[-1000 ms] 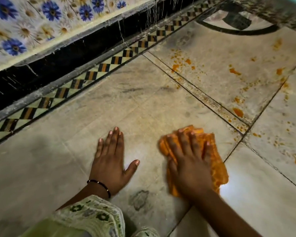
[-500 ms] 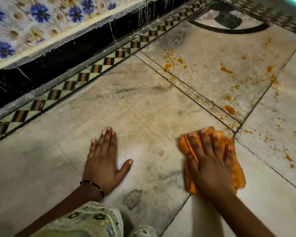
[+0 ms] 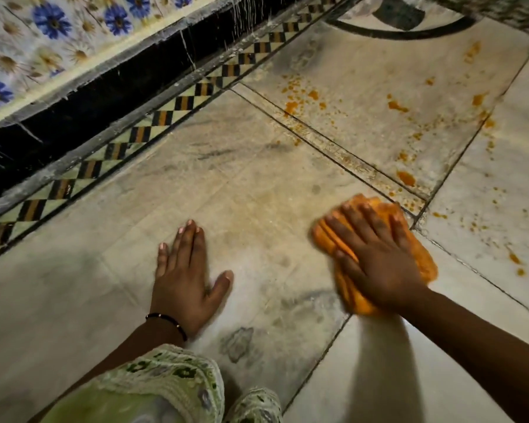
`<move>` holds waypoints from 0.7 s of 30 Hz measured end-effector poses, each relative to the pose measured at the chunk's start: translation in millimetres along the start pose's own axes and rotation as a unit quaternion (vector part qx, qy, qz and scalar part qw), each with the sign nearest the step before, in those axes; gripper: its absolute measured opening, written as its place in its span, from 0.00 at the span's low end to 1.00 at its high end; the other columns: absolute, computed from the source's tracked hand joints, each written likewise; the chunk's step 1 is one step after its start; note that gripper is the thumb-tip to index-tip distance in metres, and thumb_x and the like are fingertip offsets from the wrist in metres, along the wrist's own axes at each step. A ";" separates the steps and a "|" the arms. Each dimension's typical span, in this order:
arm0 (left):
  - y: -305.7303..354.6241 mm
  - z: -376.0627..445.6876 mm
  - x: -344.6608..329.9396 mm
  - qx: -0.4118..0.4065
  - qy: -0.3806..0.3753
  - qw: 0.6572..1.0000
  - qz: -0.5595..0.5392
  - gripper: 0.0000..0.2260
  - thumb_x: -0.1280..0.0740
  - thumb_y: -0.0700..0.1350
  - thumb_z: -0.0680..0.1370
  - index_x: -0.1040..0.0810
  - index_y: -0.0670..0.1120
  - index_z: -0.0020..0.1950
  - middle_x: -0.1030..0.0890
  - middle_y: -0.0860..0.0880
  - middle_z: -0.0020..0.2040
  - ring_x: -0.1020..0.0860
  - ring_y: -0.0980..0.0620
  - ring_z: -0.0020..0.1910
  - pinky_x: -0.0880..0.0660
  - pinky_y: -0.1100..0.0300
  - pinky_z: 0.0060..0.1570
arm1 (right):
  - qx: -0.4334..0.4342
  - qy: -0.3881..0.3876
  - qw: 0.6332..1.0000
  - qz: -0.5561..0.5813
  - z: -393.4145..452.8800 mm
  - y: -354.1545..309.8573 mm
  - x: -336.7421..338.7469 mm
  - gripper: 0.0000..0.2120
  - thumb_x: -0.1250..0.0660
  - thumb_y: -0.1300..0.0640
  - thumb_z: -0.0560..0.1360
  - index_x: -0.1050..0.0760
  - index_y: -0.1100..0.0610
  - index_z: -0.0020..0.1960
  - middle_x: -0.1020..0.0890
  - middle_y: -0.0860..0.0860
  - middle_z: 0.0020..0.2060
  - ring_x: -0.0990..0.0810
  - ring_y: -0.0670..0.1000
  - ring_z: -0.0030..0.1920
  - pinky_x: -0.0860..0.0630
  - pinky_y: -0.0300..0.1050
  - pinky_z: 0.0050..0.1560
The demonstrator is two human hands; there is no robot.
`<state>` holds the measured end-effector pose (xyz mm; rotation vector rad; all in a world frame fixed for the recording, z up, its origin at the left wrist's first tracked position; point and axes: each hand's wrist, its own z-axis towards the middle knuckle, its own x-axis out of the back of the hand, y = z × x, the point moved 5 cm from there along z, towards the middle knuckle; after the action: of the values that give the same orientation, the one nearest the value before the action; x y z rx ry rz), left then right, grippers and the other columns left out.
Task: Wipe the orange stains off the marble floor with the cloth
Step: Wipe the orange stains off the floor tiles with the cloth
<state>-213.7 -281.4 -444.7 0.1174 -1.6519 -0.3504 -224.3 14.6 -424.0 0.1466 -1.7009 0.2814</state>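
Fingers of my right hand (image 3: pixel 382 264) lie spread and straight, pressing the orange cloth (image 3: pixel 422 254) onto the marble floor (image 3: pixel 257 184) right of centre; orange stains (image 3: pixel 405 178) speckle the upper right, while my left hand (image 3: pixel 185 279) rests flat, fingers straight

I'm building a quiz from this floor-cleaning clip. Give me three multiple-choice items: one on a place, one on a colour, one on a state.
1. Where do most orange stains lie?
A. beyond the cloth, on the far slabs
B. under the left hand
C. on the flowered wall

2. What colour is the cloth?
A. blue
B. orange
C. white

3. How does the left hand lie?
A. gripping the cloth
B. raised in the air
C. flat on the marble floor

Answers:
1 A: the spots spread ahead and to the right of the cloth.
2 B: orange fabric shows around the right hand.
3 C: its fingers are straight, palm down, holding nothing.
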 end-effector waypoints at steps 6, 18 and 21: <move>105.8 42.8 20.0 -0.072 -0.026 0.992 -0.102 0.42 0.59 0.72 0.71 0.56 0.49 0.78 0.59 0.53 0.77 0.58 0.54 0.76 0.64 0.54 0.73 | 0.330 -0.109 0.921 -0.175 -154.2 39.3 -6.3 0.28 0.48 0.37 0.78 0.46 0.41 0.76 0.42 0.49 0.76 0.46 0.57 0.75 0.50 0.61 0.69; 265.9 36.3 3.7 -0.418 -0.181 0.881 0.128 0.42 0.70 0.71 0.68 0.68 0.49 0.76 0.70 0.53 0.73 0.68 0.56 0.73 0.70 0.54 0.71 | -0.047 -0.025 0.996 -0.065 -124.2 121.5 -4.9 0.30 0.51 0.34 0.77 0.45 0.44 0.76 0.37 0.55 0.74 0.42 0.62 0.74 0.53 0.62 0.69; 286.7 25.0 -29.5 -0.441 -0.165 0.877 0.094 0.40 0.64 0.70 0.73 0.61 0.46 0.78 0.61 0.49 0.77 0.63 0.51 0.76 0.66 0.53 0.71 | 0.022 -0.038 0.998 -0.044 -194.1 119.0 -10.6 0.30 0.48 0.36 0.78 0.49 0.41 0.77 0.44 0.49 0.77 0.48 0.57 0.76 0.53 0.61 0.71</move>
<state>-197.7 2.2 -389.9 -0.8254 -1.6631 -0.9780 -68.1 180.5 -421.7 0.2684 -1.7596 0.2506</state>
